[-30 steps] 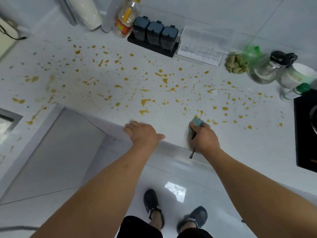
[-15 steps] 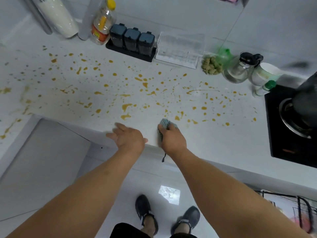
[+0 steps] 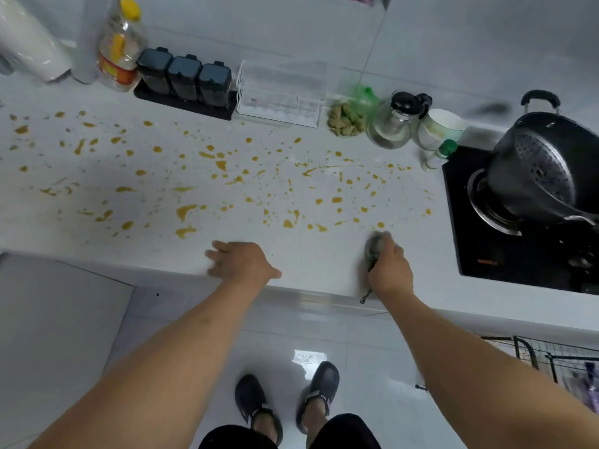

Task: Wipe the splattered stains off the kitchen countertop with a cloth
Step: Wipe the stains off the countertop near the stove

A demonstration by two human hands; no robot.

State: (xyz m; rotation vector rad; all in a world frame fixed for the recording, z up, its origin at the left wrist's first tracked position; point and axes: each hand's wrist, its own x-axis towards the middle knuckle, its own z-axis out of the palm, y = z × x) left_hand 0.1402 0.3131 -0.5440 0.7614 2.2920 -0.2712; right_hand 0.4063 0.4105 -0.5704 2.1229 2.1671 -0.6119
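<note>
The white countertop [image 3: 324,260] is speckled with orange-brown stains [image 3: 184,210] from the far left to near the stove. My right hand [image 3: 389,267] grips a bunched grey-blue cloth [image 3: 372,246] and presses it on the counter near the front edge, just below the rightmost stains. A thread of the cloth hangs over the edge. My left hand [image 3: 240,262] lies flat on the counter's front edge, fingers spread, holding nothing.
Along the back wall stand an oil bottle [image 3: 118,47], three dark canisters [image 3: 184,77], a clear box [image 3: 282,92], a glass jug [image 3: 393,123] and a white cup [image 3: 439,128]. A black stove [image 3: 518,257] with a dark pot [image 3: 547,166] lies at the right.
My right hand has slid the cloth to the right along the counter's front, towards the stove. The view has shifted right and my left hand stays on the edge.
</note>
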